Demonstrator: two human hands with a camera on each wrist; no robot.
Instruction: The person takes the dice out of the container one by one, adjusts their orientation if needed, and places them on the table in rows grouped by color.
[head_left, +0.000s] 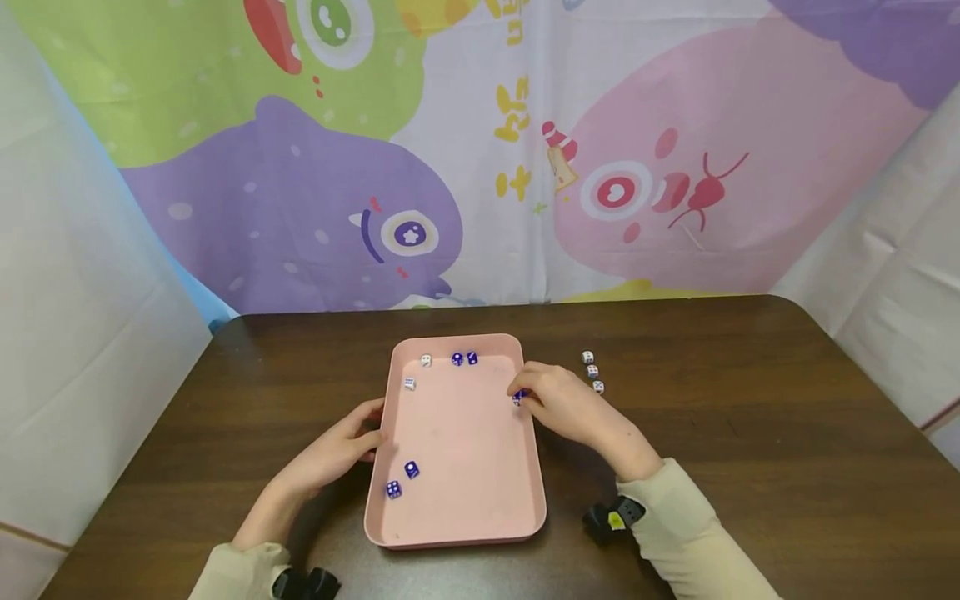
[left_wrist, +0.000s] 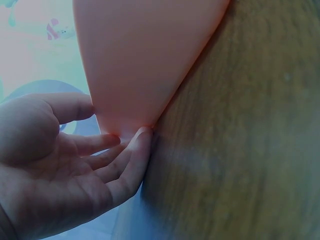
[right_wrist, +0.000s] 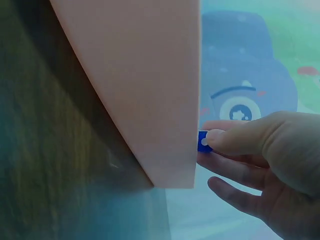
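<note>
A shallow pink tray (head_left: 465, 450) lies on the table, long side away from me. My left hand (head_left: 337, 446) grips its left edge; in the left wrist view the thumb is at the rim and the other fingers are bent against the outer wall. At the right rim, my right hand (head_left: 566, 404) pinches a blue die (right_wrist: 204, 142) with white dots between thumb and fingers. Inside the tray, two blue dice (head_left: 457, 359) and a white die (head_left: 426, 360) sit by the far wall. Another white die (head_left: 409, 383) is near the left wall, and two blue dice (head_left: 393, 489) lie near-left.
Three white dice (head_left: 592, 371) stand in a row on the dark wooden table (head_left: 720, 417), beyond my right hand. A cartoon-printed cloth (head_left: 480, 167) hangs behind the table's far edge, with pale cloth at both sides.
</note>
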